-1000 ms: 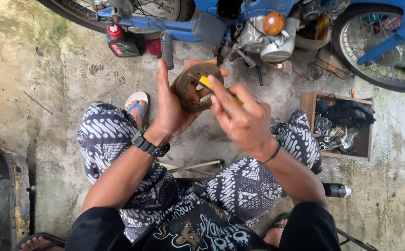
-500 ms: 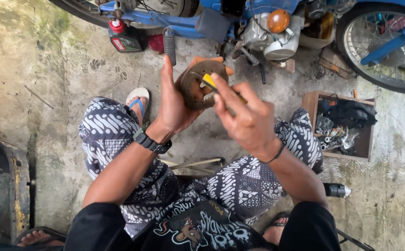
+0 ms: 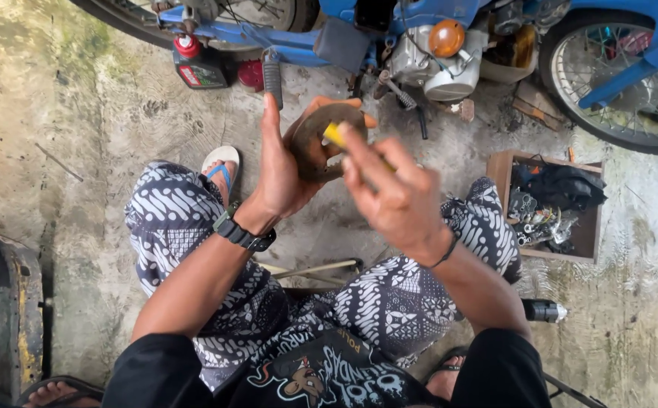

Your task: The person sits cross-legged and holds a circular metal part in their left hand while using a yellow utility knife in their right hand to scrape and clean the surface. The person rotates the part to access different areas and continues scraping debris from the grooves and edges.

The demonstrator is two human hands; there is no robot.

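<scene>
My left hand [image 3: 287,162] holds up a round, rusty brown metal part [image 3: 315,137], fingers wrapped behind its rim. My right hand [image 3: 393,193] grips a small yellow piece [image 3: 334,134] and presses it against the face of that part. A black watch is on my left wrist and a thin dark band on my right. Both hands are raised over my knees, which are in black and white patterned trousers.
A blue motorbike [image 3: 435,34] lies across the top, with a wheel [image 3: 620,72] at the right. A dark bottle with a red cap [image 3: 193,64] stands near it. A wooden box of parts [image 3: 552,204] sits on the concrete at the right. A dark rusty object [image 3: 0,313] is at the left edge.
Both hands with the round part have shifted slightly up and right in view. The right hand's fingers moved a little over the part's face.
</scene>
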